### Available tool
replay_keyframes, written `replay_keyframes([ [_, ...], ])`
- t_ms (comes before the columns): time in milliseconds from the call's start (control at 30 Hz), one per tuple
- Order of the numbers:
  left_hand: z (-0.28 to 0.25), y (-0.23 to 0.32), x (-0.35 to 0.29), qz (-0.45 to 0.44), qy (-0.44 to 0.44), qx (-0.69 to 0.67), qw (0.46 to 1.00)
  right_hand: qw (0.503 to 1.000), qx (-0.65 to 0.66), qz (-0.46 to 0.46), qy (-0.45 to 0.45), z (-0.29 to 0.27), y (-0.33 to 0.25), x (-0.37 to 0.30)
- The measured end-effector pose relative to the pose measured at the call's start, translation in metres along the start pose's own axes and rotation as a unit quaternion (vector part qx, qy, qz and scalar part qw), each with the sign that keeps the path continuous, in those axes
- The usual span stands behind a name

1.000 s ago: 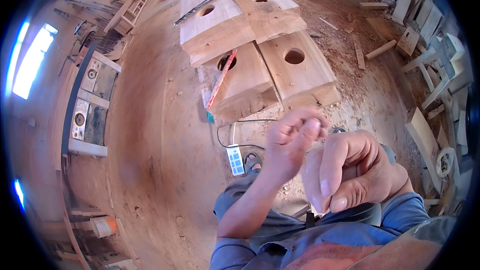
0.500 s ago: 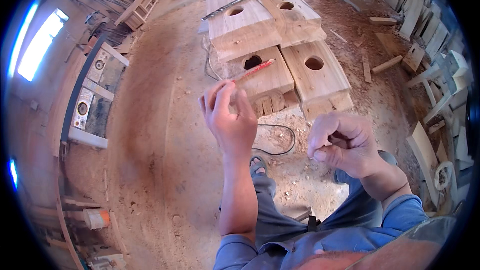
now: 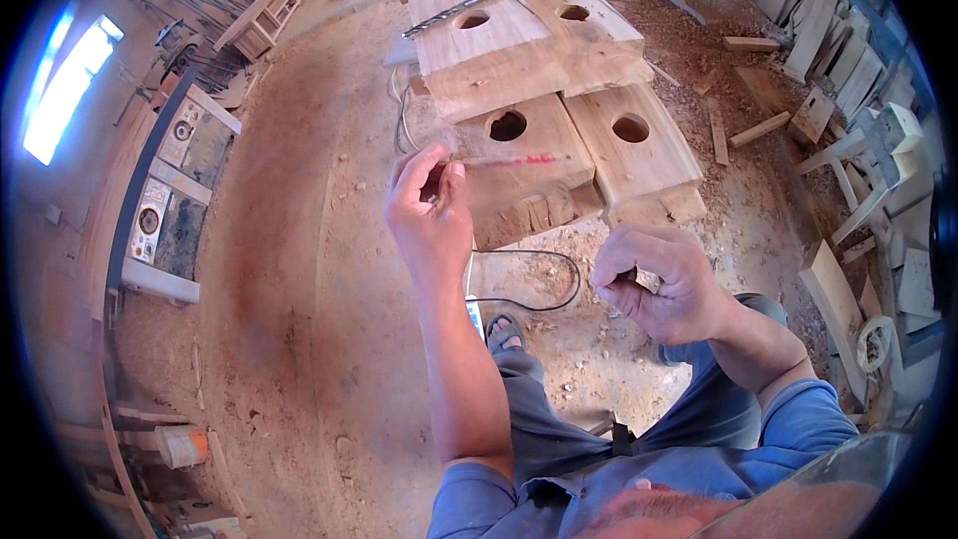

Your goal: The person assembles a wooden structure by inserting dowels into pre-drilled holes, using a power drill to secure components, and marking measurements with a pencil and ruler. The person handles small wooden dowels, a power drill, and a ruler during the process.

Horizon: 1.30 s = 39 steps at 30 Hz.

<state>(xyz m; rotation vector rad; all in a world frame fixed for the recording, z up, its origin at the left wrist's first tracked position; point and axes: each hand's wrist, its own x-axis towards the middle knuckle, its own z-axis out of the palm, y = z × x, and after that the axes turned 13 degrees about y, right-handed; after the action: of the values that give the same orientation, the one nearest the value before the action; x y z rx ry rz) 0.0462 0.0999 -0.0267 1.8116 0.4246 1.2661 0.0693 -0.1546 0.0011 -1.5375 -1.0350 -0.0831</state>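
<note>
Between the fingertips of my left hand (image 3: 431, 210) is a slim red pencil (image 3: 534, 159), held nearly level and pointing right. It is blurred and passes in front of the near left timber (image 3: 544, 190), just below that timber's round hole. My right hand (image 3: 667, 279) is curled with thumb and fingertips pinched together, nearer to me than the near right timber (image 3: 649, 162). Whatever it may hold is hidden. Two more thick timbers with holes lie behind, and a long metal drill bit (image 3: 449, 13) rests across the back left timber (image 3: 489, 55).
A dark cable (image 3: 577, 284) loops on the dusty floor before the timbers. Stacked offcuts (image 3: 833, 50) line the right side, with a white frame (image 3: 873, 175) nearby. At left stand a bench-like frame (image 3: 160, 286) and a white-orange bucket (image 3: 183, 446).
My left hand has shifted slightly left, and the pencil has turned from slanting upward to nearly level. The right hand has moved a little left, its fingers still curled.
</note>
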Motion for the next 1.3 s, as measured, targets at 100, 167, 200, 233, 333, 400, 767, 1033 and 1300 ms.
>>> replay_keyframes([
  [100, -0.001, 0.0, 0.006, 0.0, -0.001, -0.026, 1.0, 0.995, -0.064, -0.079, 0.003, 0.0, 0.007, 0.004],
  [167, -0.002, -0.002, 0.011, -0.034, -0.002, -0.065, 0.997, 0.986, -0.107, -0.123, 0.035, 0.001, 0.007, 0.01],
  [200, -0.004, -0.001, 0.014, -0.037, -0.012, -0.108, 0.993, 0.98, -0.129, -0.144, 0.052, 0.0, 0.007, 0.014],
  [233, -0.006, 0.001, 0.017, -0.04, -0.022, -0.15, 0.988, 0.971, -0.147, -0.171, 0.084, -0.001, 0.007, 0.019],
  [333, -0.016, 0.013, 0.019, -0.021, -0.068, -0.192, 0.979, 0.943, -0.197, -0.219, 0.152, 0.001, 0.003, 0.035],
  [400, -0.02, 0.026, 0.015, 0.012, -0.106, -0.202, 0.973, 0.933, -0.236, -0.222, 0.157, 0.005, -0.001, 0.044],
  [767, -0.039, 0.009, 0.006, -0.056, -0.147, -0.298, 0.942, 0.964, -0.242, -0.083, 0.068, 0.032, 0.008, 0.036],
  [1033, -0.088, -0.066, 0.035, -0.358, 0.182, -0.466, 0.788, 0.953, -0.27, -0.061, 0.121, -0.009, 0.016, 0.113],
  [1300, -0.176, -0.092, 0.052, -0.273, 0.291, -0.533, 0.746, 0.845, -0.499, -0.189, -0.045, 0.01, 0.108, 0.296],
])
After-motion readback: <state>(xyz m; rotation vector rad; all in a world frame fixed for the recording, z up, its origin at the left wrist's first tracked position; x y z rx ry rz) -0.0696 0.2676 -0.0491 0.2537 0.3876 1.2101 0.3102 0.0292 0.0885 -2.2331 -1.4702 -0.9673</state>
